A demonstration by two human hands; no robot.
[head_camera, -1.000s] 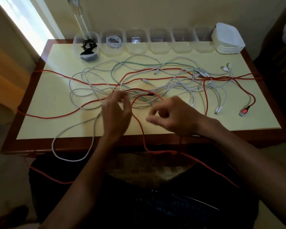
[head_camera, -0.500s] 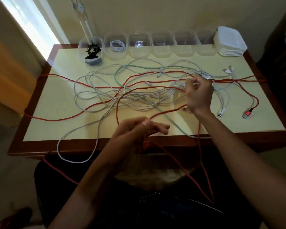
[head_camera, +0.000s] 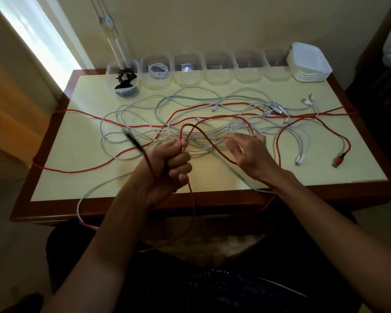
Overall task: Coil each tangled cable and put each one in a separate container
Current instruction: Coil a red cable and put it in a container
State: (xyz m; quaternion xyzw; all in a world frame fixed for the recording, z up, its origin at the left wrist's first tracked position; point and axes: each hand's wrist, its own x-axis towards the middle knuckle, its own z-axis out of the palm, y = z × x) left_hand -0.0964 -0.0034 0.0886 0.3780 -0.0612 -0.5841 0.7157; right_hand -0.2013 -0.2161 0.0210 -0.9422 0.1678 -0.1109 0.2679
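Note:
A tangle of red, white (head_camera: 113, 114) and pale green (head_camera: 190, 98) cables sprawls over the yellow tabletop (head_camera: 77, 177). My left hand (head_camera: 167, 168) grips a red cable (head_camera: 203, 134) in a fist above the table's near edge; its dark plug end (head_camera: 133, 141) sticks out to the left, and a loop rises from the fist. My right hand (head_camera: 246, 152) hovers just right of it, fingers spread and relaxed, with the red loop passing under it. Clear containers line the far edge: one holds a black cable (head_camera: 124, 80), the second a white coil (head_camera: 158, 71).
Several more clear containers (head_camera: 219, 68) stand in the back row, and a stack of white lids (head_camera: 309, 62) sits at the far right. Red cable ends hang over the left, right and near table edges. A red plug (head_camera: 338, 161) lies at the right.
My left hand has closed into a fist round the red cable and lifted it. My right hand let go near the far tangle and came back toward the left hand, fingers spread.

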